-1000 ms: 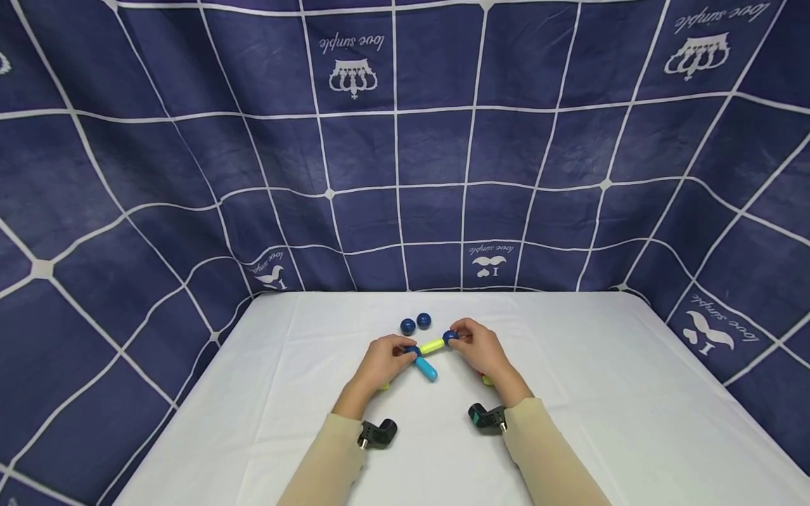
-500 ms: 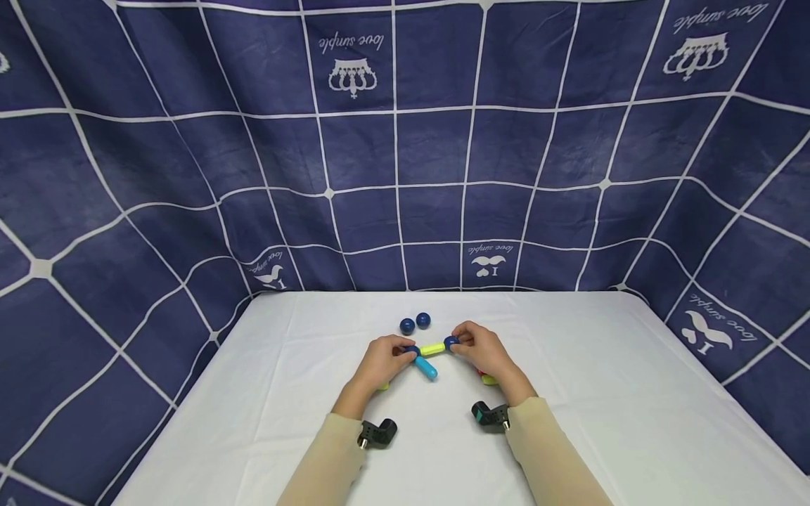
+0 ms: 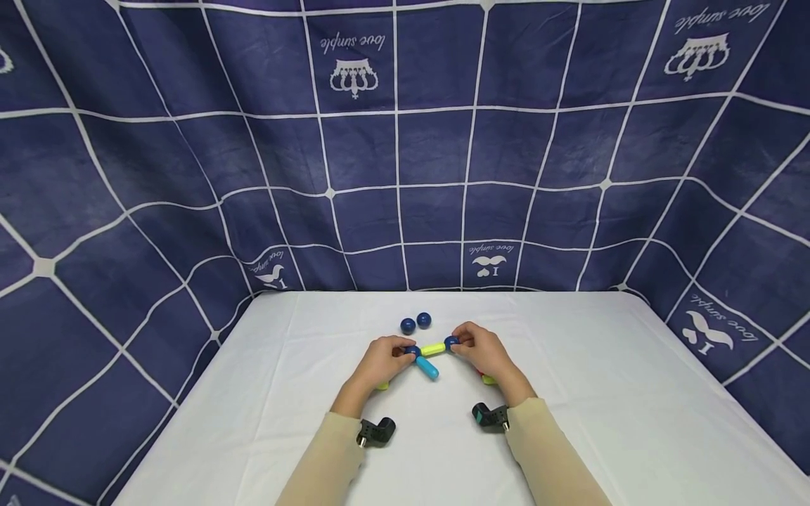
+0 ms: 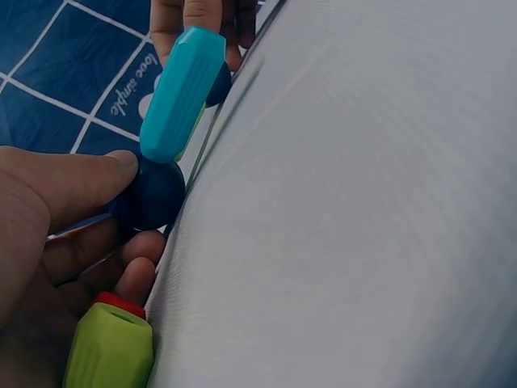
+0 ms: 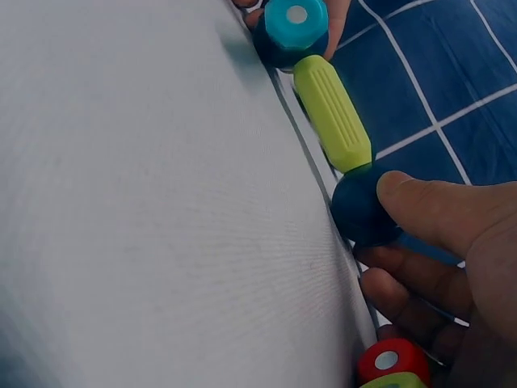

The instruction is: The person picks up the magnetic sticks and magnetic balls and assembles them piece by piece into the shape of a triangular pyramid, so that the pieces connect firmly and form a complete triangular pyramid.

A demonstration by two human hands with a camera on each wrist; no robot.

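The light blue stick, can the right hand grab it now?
Probably yes: nothing shows between the right hand and the light blue stick, whose near end is free. That hand pinches a dark blue ball, though, so it would likely need to let go first.

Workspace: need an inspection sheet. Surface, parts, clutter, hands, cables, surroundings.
Surface: white cloth, lightly creased.
Parts: yellow-green rod between left blue ball and right blue ball; cyan rod against the left one.
Clutter: two loose blue balls farther back; red and yellow-green pieces near left hand and right hand, partly hidden.
Hands: each pinches its side's ball.
Cables: nothing seen.
Surroundings: navy curtain with white grid, behind and both sides.
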